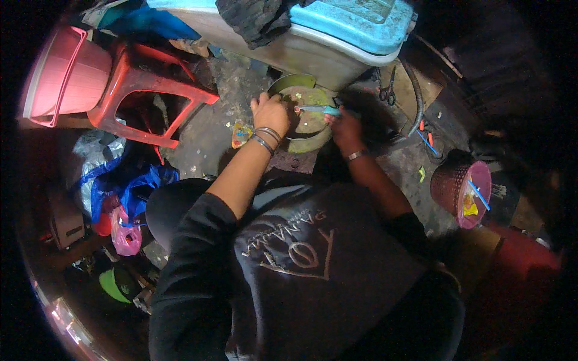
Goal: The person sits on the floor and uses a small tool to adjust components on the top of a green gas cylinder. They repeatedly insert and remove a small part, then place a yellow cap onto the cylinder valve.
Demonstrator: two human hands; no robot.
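Observation:
My right hand (347,131) is wrapped round the teal handle of a knife (314,109), its pale blade pointing left. Under the blade lies a round, yellow-green, worn surface (313,122) with a few small pale bits on it; a curved greenish rim (295,81) stands at its far side. At its left edge my left hand (271,114) is closed, fingers curled close to the knife's tip. A small reddish bit shows by the tip, but what the left fingers hold is hidden. A small colourful packet (242,134) lies left of my left wrist.
A large bin with a blue lid (361,27) stands at the far side. Left are a red stool (150,81), a pink bucket (69,75) and plastic bags (129,189). Right lie scissors (388,90), a hose (416,96) and a pink basket (448,189).

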